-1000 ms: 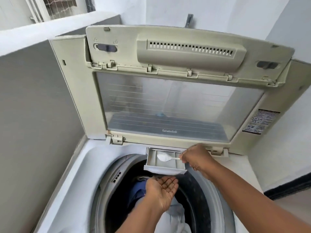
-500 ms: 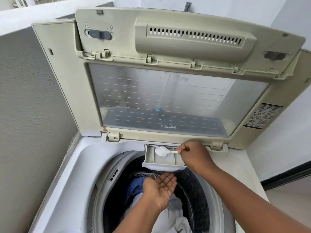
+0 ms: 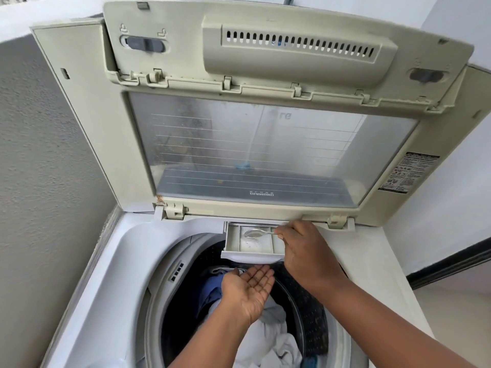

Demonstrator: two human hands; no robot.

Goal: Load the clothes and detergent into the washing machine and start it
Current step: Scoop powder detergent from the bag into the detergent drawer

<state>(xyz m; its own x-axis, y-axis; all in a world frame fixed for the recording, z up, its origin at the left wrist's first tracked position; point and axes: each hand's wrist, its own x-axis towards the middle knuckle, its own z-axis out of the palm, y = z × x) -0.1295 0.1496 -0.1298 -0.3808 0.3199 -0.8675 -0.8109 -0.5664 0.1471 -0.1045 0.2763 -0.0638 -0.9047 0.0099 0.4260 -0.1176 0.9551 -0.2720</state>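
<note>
Tipping detergent now: right hand (image 3: 303, 251) pinches a small spoon (image 3: 255, 233) over the pulled-out dispenser drawer (image 3: 233, 241), white powder already in its middle compartment. Left hand (image 3: 248, 289) is cupped palm-up below the drawer, fingers relaxed, holding nothing. Clothes (image 3: 268, 338) sit in the drum, so loading looks done. Still left, prob: shut drawer & lid (image 3: 252, 144), start the cycle.

the washer (image 3: 111, 261) is top-loading, with its lid (image 3: 252, 144) raised upright at the rear. the drum (image 3: 305, 301) contains white and blue clothes (image 3: 268, 338). a drawer (image 3: 233, 241) is pulled out at the rear rim, with white powder (image 3: 251, 245) in its middle compartment.
</note>
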